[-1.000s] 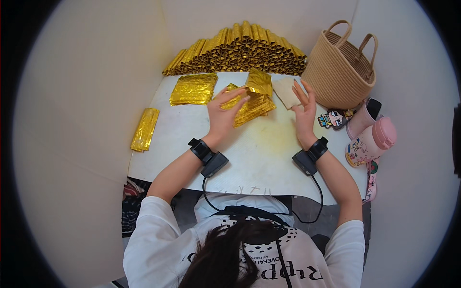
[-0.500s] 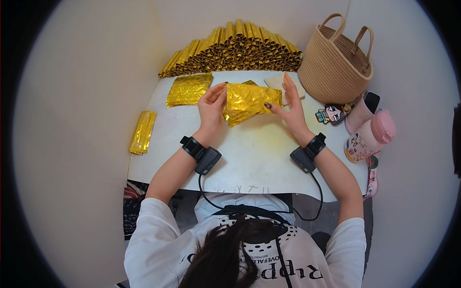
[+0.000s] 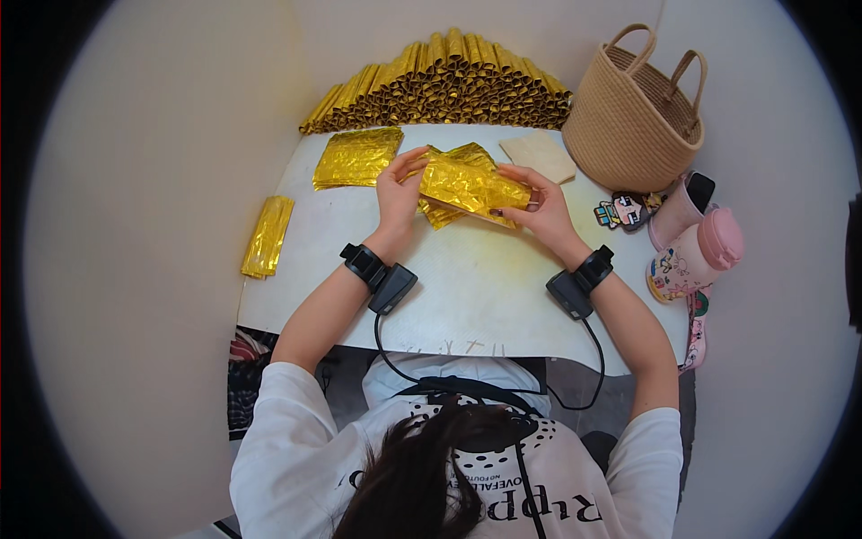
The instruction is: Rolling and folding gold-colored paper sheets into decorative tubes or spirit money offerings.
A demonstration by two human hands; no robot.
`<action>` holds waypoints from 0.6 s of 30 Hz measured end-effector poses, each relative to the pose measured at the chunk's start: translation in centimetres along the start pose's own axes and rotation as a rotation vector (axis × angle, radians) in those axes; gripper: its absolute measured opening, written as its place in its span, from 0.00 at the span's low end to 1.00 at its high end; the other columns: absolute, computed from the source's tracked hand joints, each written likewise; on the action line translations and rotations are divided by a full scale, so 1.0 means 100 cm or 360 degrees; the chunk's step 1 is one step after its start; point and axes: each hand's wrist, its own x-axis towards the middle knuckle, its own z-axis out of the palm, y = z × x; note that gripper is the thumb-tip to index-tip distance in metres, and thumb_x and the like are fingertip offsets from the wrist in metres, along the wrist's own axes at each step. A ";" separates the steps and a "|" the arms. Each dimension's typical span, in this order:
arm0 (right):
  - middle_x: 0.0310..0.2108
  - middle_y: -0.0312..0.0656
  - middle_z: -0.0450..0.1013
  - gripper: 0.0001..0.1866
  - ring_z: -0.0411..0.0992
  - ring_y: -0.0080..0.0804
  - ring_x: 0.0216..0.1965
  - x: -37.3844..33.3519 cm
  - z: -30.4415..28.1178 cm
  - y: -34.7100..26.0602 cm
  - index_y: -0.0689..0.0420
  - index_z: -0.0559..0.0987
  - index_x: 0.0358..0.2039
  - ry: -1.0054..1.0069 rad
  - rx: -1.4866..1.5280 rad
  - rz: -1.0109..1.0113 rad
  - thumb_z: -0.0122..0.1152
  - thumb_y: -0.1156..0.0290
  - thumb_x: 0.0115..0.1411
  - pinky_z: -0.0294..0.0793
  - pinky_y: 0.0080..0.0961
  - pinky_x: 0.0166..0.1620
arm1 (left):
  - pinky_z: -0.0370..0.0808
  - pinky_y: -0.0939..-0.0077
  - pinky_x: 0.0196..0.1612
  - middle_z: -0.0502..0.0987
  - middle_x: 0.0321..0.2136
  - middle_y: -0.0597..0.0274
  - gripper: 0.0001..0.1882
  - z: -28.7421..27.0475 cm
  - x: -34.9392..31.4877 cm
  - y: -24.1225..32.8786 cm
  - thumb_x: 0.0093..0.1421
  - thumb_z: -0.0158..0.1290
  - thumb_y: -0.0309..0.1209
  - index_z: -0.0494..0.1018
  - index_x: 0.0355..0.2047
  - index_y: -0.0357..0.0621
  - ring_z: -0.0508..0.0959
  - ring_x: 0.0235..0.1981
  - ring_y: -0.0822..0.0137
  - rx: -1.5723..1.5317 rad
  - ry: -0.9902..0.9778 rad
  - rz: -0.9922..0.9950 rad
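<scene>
Between my two hands is a gold foil paper sheet (image 3: 471, 186), tilted slightly down to the right. My left hand (image 3: 401, 191) grips its left end, thumb and fingers closed on it. At its right end, my right hand (image 3: 537, 205) pinches it, the thumb along the near edge and the fingers behind. Several more gold sheets (image 3: 469, 153) lie fanned on the table under and behind the held one, partly hidden. Left of these rests a neat stack of gold foil sheets (image 3: 357, 159). A narrow gold bundle (image 3: 268, 237) lies at the table's left edge.
A large heap of rolled gold tubes (image 3: 440, 85) lines the back wall. Right of it stands a woven basket (image 3: 633, 121), with a pale square pad (image 3: 539, 159) before it. A cartoon figure (image 3: 621, 212), a pink holder with a phone (image 3: 680, 211) and a pink-lidded bottle (image 3: 696, 256) sit right.
My right hand's raised fingers have closed onto the sheet's right end. The held sheet has tipped, its right end lower, and its near edge now shows.
</scene>
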 end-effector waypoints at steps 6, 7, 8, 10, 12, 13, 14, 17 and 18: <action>0.47 0.41 0.73 0.22 0.73 0.23 0.45 0.000 0.002 0.002 0.64 0.75 0.48 -0.0022 0.0147 0.0145 0.63 0.85 0.51 0.74 0.18 0.48 | 0.72 0.76 0.53 0.71 0.53 0.61 0.26 0.013 -0.007 0.009 0.51 0.56 0.16 0.73 0.52 0.47 0.74 0.51 0.66 0.0035 -0.0297 0.0407; 0.47 0.41 0.73 0.22 0.73 0.23 0.45 0.000 0.002 0.001 0.64 0.75 0.48 -0.0023 0.0143 0.0141 0.63 0.85 0.51 0.74 0.18 0.48 | 0.70 0.76 0.54 0.72 0.52 0.61 0.25 0.010 -0.005 0.009 0.49 0.58 0.16 0.75 0.49 0.46 0.73 0.52 0.66 0.0285 -0.0371 0.0559; 0.48 0.41 0.72 0.22 0.72 0.23 0.47 0.001 0.001 0.000 0.64 0.74 0.49 -0.0005 0.0120 0.0182 0.62 0.85 0.52 0.74 0.18 0.48 | 0.69 0.76 0.56 0.72 0.52 0.62 0.24 0.007 -0.004 0.009 0.47 0.60 0.15 0.77 0.46 0.44 0.72 0.53 0.66 0.0537 -0.0442 0.0709; 0.49 0.41 0.72 0.22 0.71 0.23 0.49 0.002 0.001 0.000 0.63 0.74 0.50 0.0006 0.0095 0.0216 0.60 0.84 0.53 0.74 0.18 0.48 | 0.71 0.78 0.52 0.75 0.48 0.61 0.19 0.002 -0.001 0.007 0.49 0.60 0.18 0.78 0.43 0.42 0.74 0.49 0.68 0.0446 -0.0517 0.0679; 0.56 0.41 0.66 0.27 0.66 0.26 0.55 0.004 0.003 0.000 0.60 0.67 0.57 0.0048 0.0052 0.0043 0.58 0.83 0.56 0.71 0.20 0.52 | 0.73 0.80 0.48 0.78 0.44 0.60 0.14 0.001 -0.001 0.006 0.51 0.60 0.21 0.79 0.40 0.40 0.76 0.45 0.70 0.0354 -0.0592 0.0647; 0.56 0.41 0.66 0.27 0.66 0.26 0.55 0.003 0.004 -0.003 0.60 0.67 0.57 0.0043 0.0049 0.0040 0.58 0.83 0.56 0.71 0.20 0.52 | 0.73 0.81 0.42 0.79 0.38 0.61 0.13 0.001 -0.004 0.006 0.53 0.60 0.27 0.79 0.39 0.37 0.77 0.39 0.73 0.0232 -0.0535 0.0269; 0.60 0.41 0.62 0.30 0.63 0.28 0.58 0.000 0.004 -0.005 0.58 0.63 0.60 -0.0036 0.0201 0.0099 0.59 0.78 0.57 0.67 0.23 0.56 | 0.74 0.83 0.35 0.80 0.32 0.62 0.15 0.001 -0.007 0.006 0.56 0.60 0.34 0.79 0.38 0.35 0.78 0.33 0.76 0.0108 -0.0473 -0.0108; 0.65 0.39 0.54 0.37 0.61 0.31 0.60 0.001 -0.004 0.004 0.55 0.57 0.64 -0.0200 0.0222 0.0037 0.62 0.67 0.57 0.61 0.27 0.60 | 0.72 0.84 0.28 0.80 0.27 0.64 0.19 0.005 -0.008 0.009 0.60 0.57 0.40 0.78 0.36 0.33 0.76 0.25 0.79 0.0261 -0.0429 -0.0089; 0.66 0.39 0.51 0.40 0.61 0.32 0.61 0.003 -0.002 0.004 0.55 0.55 0.65 -0.0297 0.0106 -0.0079 0.63 0.61 0.57 0.58 0.29 0.62 | 0.72 0.84 0.28 0.80 0.27 0.64 0.19 0.004 -0.008 0.009 0.60 0.57 0.40 0.78 0.36 0.33 0.76 0.25 0.79 0.0261 -0.0423 -0.0087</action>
